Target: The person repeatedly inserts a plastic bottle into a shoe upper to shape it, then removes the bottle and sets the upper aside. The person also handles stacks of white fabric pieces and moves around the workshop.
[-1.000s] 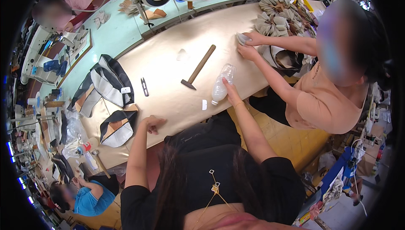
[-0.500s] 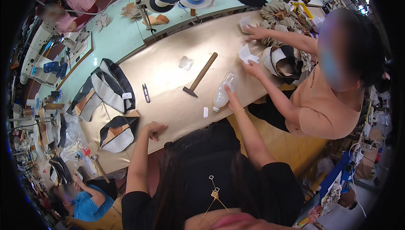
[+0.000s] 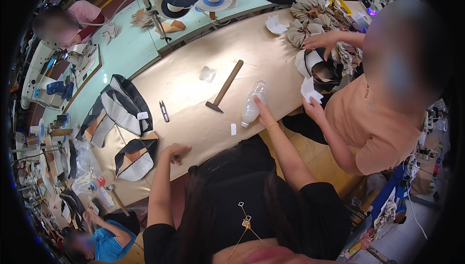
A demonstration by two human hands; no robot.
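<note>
Two bare hands of the person wearing the camera rest on the tan tabletop (image 3: 193,94). The right hand (image 3: 265,115) has its fingers wrapped around the near side of a clear plastic bottle (image 3: 253,103), which lies tilted on the tabletop near its right edge. The left hand (image 3: 175,152) sits at the near edge with its fingers curled into a loose fist, holding nothing that shows.

Just left of the bottle lies a hammer (image 3: 224,87) with a wooden handle, its dark head toward the near side. A small white scrap (image 3: 233,129) lies just near of the bottle. Farther left, small dark snips (image 3: 164,111) lie apart from the hammer, and a crumpled clear wrapper (image 3: 207,73) sits on the far side of it. Black, white and tan shoe upper pieces (image 3: 123,109) are stacked at the left end.

On the right, a co-worker in an orange shirt (image 3: 373,118) holds a white cut piece (image 3: 309,91) in one hand and reaches with the other to a pile of beige pieces (image 3: 310,14) at the far right.
</note>
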